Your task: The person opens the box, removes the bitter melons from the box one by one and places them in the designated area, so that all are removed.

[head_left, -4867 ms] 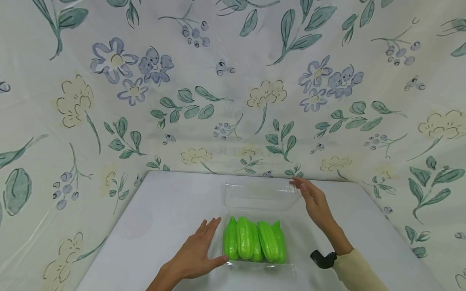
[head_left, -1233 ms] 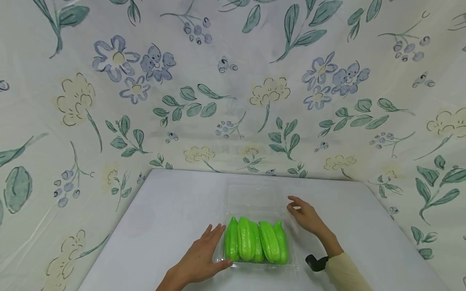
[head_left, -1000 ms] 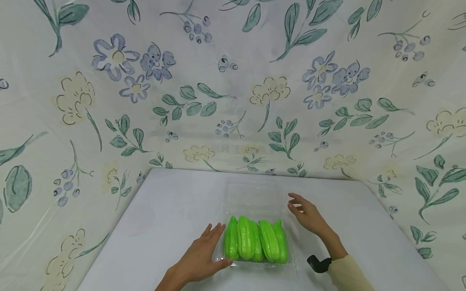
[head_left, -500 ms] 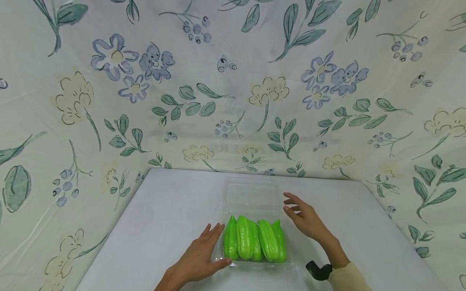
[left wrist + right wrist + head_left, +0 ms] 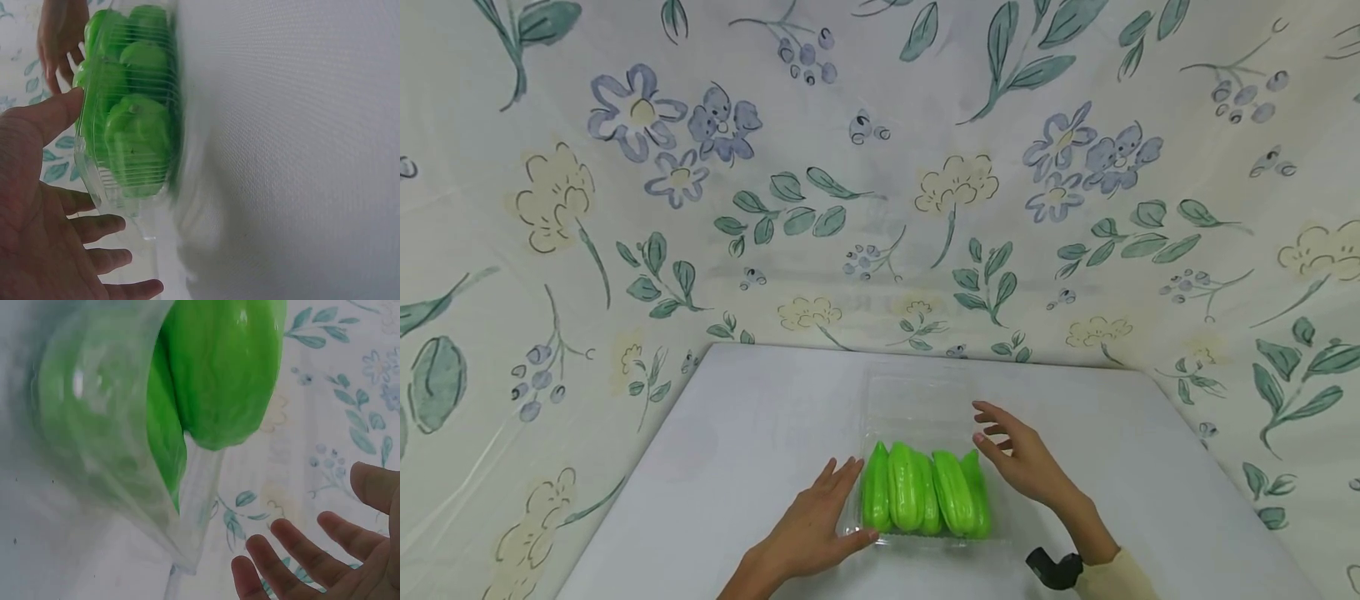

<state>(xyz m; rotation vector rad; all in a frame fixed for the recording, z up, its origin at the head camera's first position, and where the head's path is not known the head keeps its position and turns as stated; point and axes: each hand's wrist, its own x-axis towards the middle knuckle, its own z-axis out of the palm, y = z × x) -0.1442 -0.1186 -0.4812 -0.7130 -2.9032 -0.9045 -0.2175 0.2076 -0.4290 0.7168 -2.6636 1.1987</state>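
In the head view, a clear plastic clamshell box [image 5: 936, 542] holds several bright green, ribbed, long vegetables [image 5: 906, 492] lying side by side. Its lid [image 5: 917, 400] lies folded back on the table behind it. My left hand [image 5: 808, 525] is at the box's left side with fingers spread and straight. In the left wrist view, the thumb [image 5: 59, 112] of that hand touches the rim. My right hand [image 5: 1022, 454] hovers by the far right corner, its fingers loosely bent and holding nothing. The right wrist view shows a gap between this hand [image 5: 337, 569] and the box.
The white table [image 5: 730, 433] ends at a floral cloth [image 5: 850, 208] hanging behind and at both sides. A black device [image 5: 1054, 569] sits at my right wrist beside a pale sleeve [image 5: 1112, 579].
Earliest, my right fingers were at the raised lid's right edge; since then the lid has gone flat. The right hand has come off it and moved left and nearer the vegetables. The left hand stays.
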